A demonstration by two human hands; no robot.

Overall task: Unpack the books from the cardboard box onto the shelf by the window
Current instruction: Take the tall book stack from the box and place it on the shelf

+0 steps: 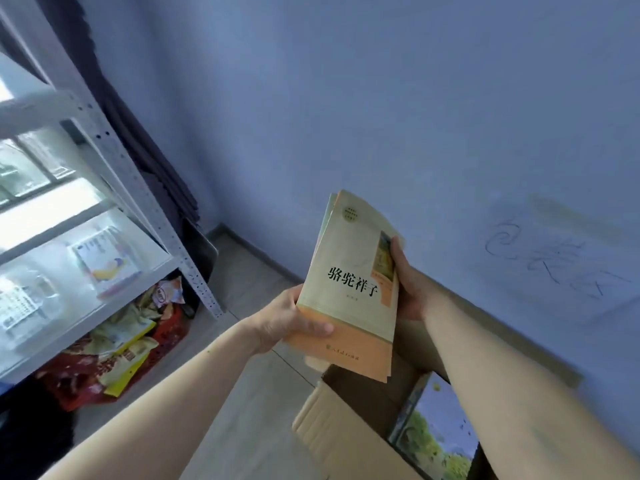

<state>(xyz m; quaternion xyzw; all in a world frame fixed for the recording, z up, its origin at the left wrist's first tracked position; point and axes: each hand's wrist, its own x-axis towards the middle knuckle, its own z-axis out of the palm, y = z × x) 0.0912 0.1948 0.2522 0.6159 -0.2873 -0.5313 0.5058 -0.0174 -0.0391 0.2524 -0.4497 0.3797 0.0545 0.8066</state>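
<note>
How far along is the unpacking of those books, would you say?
Partly done, it seems. Two books already lie flat on a tier of the white shelf by the window. In hand: a small stack of books, gripped by the left hand and the right hand above the cardboard box. Left: at least one book with a landscape cover sits in the box.

A pale blue wall (381, 98) with scribbles meets grey floor (242, 271); left of it hangs a dark curtain (138, 143), with a bright window (27, 174) further left.
</note>
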